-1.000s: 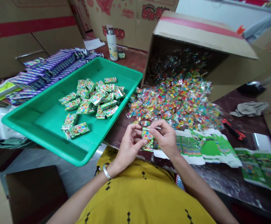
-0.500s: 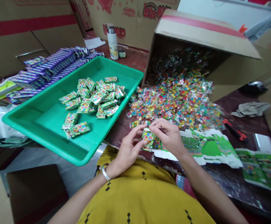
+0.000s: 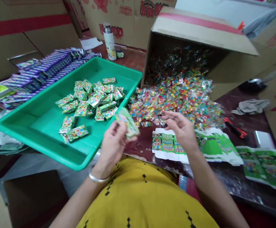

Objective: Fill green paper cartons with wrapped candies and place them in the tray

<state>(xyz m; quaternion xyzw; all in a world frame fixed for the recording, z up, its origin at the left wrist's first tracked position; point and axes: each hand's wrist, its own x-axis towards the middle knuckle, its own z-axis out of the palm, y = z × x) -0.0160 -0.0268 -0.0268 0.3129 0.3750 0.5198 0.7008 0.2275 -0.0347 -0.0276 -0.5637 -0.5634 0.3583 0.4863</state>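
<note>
A small green candy box (image 3: pixel 127 122), blurred by motion, is gripped in my left hand (image 3: pixel 113 144) beside the right rim of the green tray (image 3: pixel 43 136). Several similar closed boxes (image 3: pixel 96 98) lie heaped in that tray. My right hand (image 3: pixel 182 129) holds nothing, its fingers apart and slightly curled at the front edge of a pile of clear candy packets (image 3: pixel 173 98). Under its wrist lies a row of flat, unfolded green cartons (image 3: pixel 167 144), partly hidden by the forearm.
Behind the packets a cardboard box (image 3: pixel 199 28) lies on its side. Purple packs (image 3: pixel 47 68) are stacked left of the tray. A flask (image 3: pixel 109 46) and small cup (image 3: pixel 119 53) stand at the back. On the right are a red-black cutter (image 3: pixel 235 128), a cloth (image 3: pixel 250 106) and green printed sheets (image 3: pixel 266 164).
My left hand has carried the candy box leftward to the tray's edge. My right hand has let go of the box and moved slightly right, its fingers opening.
</note>
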